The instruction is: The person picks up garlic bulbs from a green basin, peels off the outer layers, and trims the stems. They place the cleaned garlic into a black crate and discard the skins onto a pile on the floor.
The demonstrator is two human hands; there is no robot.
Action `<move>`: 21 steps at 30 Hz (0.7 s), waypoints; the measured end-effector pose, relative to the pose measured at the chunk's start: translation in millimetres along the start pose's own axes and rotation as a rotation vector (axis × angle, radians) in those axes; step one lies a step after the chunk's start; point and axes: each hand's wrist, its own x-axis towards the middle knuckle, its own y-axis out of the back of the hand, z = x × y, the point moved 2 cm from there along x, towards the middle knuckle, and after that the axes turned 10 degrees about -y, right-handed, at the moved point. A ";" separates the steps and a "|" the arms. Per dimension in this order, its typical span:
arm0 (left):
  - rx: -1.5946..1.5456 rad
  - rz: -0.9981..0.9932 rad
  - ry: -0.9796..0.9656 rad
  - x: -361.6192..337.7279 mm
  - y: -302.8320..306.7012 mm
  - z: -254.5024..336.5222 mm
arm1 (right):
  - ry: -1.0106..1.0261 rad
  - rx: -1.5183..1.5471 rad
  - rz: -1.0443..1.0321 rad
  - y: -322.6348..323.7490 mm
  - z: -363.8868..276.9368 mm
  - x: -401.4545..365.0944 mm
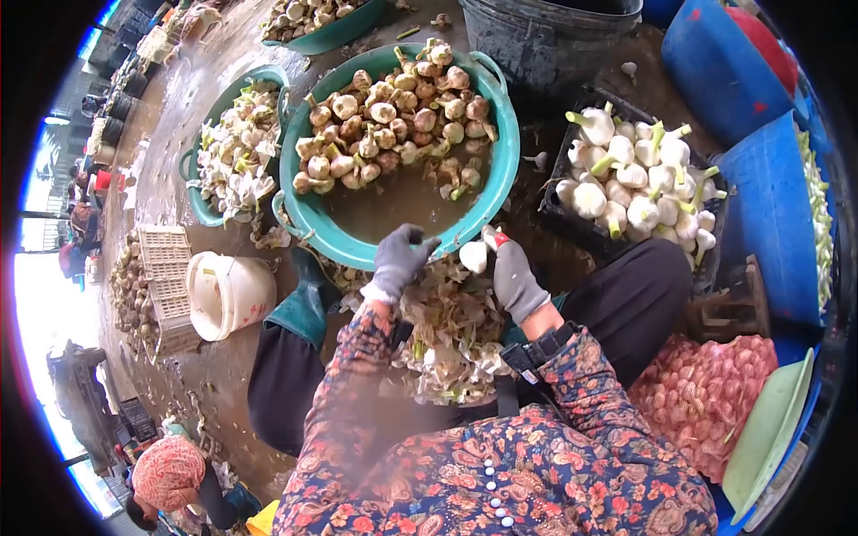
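My left hand (402,261), in a grey glove, hovers at the near rim of the green basin (288,192). Its thumb points right, the fingers are loosely bent and apart, and nothing shows between them. To the right, my right hand (517,279), also gloved, is closed on a peeled white garlic bulb (474,256) near the fingertips. A small red patch shows by its thumb. Unpeeled garlic bulbs (384,112) with brownish skins fill the far part of the basin. Below my hands lies a heap of garlic skins (451,330).
A black crate (572,219) of white garlic stands at right, near a net sack of garlic (706,393). At left are a basin of skins (237,152) and a white bucket (232,295). A dark tub (545,45) stands behind; another person (170,473) bends at lower left.
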 end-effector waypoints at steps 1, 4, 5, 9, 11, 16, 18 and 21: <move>-0.053 0.020 0.026 20.0 -7.6 -1.2 | -0.072 -0.075 -0.073 9.3 3.0 8.0; 0.006 0.003 0.081 81.3 -42.8 -4.9 | -0.120 -0.087 -0.114 2.0 -8.5 -6.1; -0.007 -0.063 0.111 95.8 -52.2 0.2 | -0.126 -0.092 -0.101 1.1 -9.5 -4.1; -0.084 -0.105 0.166 138.0 -110.7 -12.9 | -0.144 -0.106 -0.044 5.1 -11.3 6.2; -0.358 -0.054 0.180 140.0 -124.1 -21.7 | -0.170 -0.140 0.019 11.6 -17.1 8.2; -0.577 -0.155 -0.074 75.8 -43.0 9.5 | -0.230 -0.216 0.209 13.0 -20.5 12.7; -0.508 -0.164 -0.313 45.9 -7.5 25.5 | -0.213 -0.167 -0.014 11.4 -15.8 7.0; -0.744 -0.212 -0.284 12.1 -3.3 35.7 | -0.155 -0.312 -0.252 7.3 -2.7 -1.5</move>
